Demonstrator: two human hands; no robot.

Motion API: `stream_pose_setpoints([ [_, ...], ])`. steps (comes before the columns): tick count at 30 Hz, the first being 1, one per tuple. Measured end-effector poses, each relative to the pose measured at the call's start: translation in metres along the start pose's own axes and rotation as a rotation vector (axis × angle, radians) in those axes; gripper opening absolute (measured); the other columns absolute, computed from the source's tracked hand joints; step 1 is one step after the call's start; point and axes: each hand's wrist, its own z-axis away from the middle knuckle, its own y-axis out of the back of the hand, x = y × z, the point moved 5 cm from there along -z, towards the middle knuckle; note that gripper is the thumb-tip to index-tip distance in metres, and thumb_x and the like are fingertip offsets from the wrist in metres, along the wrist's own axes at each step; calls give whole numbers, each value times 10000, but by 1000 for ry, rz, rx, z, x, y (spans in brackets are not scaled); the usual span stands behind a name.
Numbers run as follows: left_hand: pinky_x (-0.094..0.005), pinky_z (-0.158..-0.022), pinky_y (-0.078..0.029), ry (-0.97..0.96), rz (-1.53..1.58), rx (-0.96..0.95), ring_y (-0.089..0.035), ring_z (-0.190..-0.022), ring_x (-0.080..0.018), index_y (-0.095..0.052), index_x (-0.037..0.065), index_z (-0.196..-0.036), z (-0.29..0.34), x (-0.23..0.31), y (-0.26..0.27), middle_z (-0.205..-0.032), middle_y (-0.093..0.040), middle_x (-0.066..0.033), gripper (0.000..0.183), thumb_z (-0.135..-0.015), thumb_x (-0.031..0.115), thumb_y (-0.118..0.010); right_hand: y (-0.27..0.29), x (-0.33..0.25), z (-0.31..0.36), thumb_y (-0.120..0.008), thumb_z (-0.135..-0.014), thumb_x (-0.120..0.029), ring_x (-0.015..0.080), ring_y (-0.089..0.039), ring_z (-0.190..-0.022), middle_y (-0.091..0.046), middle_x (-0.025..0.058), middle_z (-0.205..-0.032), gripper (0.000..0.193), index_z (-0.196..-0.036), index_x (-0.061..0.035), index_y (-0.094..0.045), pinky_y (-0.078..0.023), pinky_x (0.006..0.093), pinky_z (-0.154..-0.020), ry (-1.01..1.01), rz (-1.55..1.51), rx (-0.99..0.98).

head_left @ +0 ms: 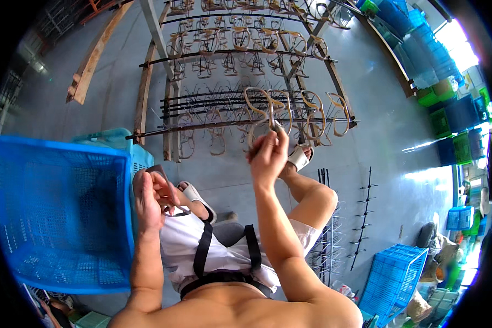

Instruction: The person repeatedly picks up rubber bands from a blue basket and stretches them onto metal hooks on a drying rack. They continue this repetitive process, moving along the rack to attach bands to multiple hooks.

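Grey smooth floor (377, 131) extends below everything, and it shines where light falls at the right side. Nearest are the person's white shorts (175, 246), crossed by two black straps (204, 249). At the left stands a large blue crate (60, 146) with mesh walls, its inside turned to the viewer. Just beside its right edge is the left hand (149, 198); the fingers are bent and clamped on a brown curved piece (171, 188), which is located above the left thigh. At the lower right, another blue crate (393, 279) stands on the floor, and a thin dark rod with hooks (362, 229) lies near it.

Farther forward, the right hand (269, 156) is raised to a dark bar (153, 133) of the rack. Its fingertips are together at the lower end of a tan looped frame (271, 112); I cannot tell if they clamp it or only touch it. More tan loops (340, 112) hang to its right. Behind, the rack with wooden posts (144, 93) carries further rows of similar loops. Stacked blue and green crates (459, 115) line the far right.
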Motion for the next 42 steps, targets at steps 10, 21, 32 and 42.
stream_pose_setpoints([
  [10, -201, -296, -272, -202, -299, 320, -422, -345, -78, -568, 89, -1120, -57, 21, 33, -501, -490, -16, 240, -934, 212, -478, -23, 47, -5, -417, -967, -189, 58, -441, -450, -480, -6, -609, 212, -1123, -57, -474, -400, 211, -391, -80, 109, 117],
  [21, -194, -322, -316, -94, -300, 441, -472, -428, -65, -565, 85, -1009, -93, 5, 27, -706, -574, -18, 193, -922, 251, -522, -27, 40, -7, -436, -964, -205, 45, -424, -447, -467, -18, -601, 192, -1068, -68, -520, -366, 196, -381, -181, -35, 134],
  [32, -193, -396, -365, -101, -367, 390, -554, -629, -67, -593, 93, -987, -102, 7, 34, -892, -632, -32, 207, -895, 276, -568, -32, 44, -9, -463, -956, -242, 42, -428, -446, -483, -26, -599, 242, -1123, -80, -532, -368, 193, -375, -208, -118, 65],
  [42, -198, -384, -362, -83, -374, 374, -543, -647, -62, -609, 76, -970, -103, 9, 38, -954, -648, -28, 198, -891, 255, -575, -12, 46, -23, -540, -920, -188, 37, -422, -475, -479, -25, -596, 299, -1179, -39, -534, -380, 192, -414, -199, -218, -85],
])
